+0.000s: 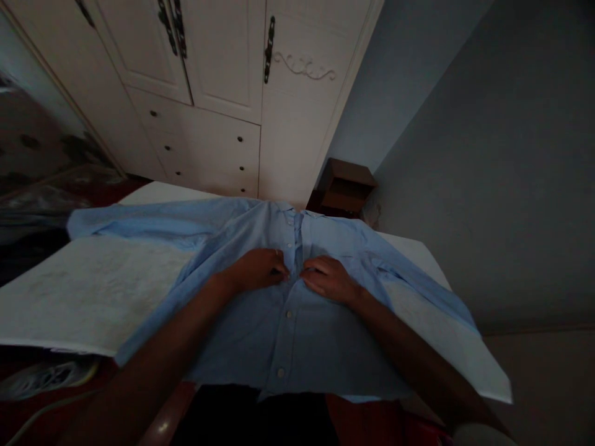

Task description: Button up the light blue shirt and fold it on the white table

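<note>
A light blue button-up shirt (344, 334) lies spread face up, its sleeves stretched out to both sides. My left hand (263, 269) pinches the left front edge at mid-placket, fingers curled on the cloth. Opposite it, my right hand (328, 277) has its fingers closed on the other front edge. Between the hands there is a small gap. Below them the placket is closed, with pale buttons (289, 314) showing; above them the fronts stand slightly apart up to the collar (283, 206). The fingertips and any button between them are too dark to make out.
The shirt rests on a white-covered table (93, 291). Behind it stands a cream wardrobe (218, 136) with dark handles. A small brown cabinet (346, 186) is in the far corner beside a grey wall. A shoe-like object (51, 378) lies low at the left.
</note>
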The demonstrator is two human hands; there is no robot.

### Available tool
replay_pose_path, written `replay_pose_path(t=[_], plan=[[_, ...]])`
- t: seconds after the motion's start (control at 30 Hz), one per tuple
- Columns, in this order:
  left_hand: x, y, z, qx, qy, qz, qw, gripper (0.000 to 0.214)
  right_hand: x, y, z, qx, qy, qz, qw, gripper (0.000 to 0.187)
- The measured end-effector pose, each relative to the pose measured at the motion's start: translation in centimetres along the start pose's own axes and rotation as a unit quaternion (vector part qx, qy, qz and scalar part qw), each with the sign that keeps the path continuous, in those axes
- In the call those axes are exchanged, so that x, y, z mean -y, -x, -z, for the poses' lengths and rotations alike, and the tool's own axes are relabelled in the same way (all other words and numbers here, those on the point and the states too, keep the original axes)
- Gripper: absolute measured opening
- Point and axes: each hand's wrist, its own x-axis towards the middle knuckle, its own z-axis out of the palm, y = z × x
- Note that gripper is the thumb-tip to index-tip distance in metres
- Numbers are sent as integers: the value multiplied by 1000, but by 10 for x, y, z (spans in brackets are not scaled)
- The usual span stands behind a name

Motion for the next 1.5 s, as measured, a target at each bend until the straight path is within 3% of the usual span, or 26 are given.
replay_pose_path(t=[0.27,0.43,0.73,1.33,1.5], plan=[[-4,-5,-6,-31,16,-11,999,26,4,-1,5,51,19,-5,999,24],[-3,-8,-10,-60,75,-2,995,25,5,-2,-1,33,17,3,999,24],[1,-13,-20,-118,147,16,982,18,6,-2,-3,60,-13,-65,996,30],[-1,-12,-25,-153,206,23,966,17,4,-5,0,-9,21,-19,1000,22],[-8,-11,-25,-137,177,44,974,20,4,-5,0,-5,44,-19,999,23]])
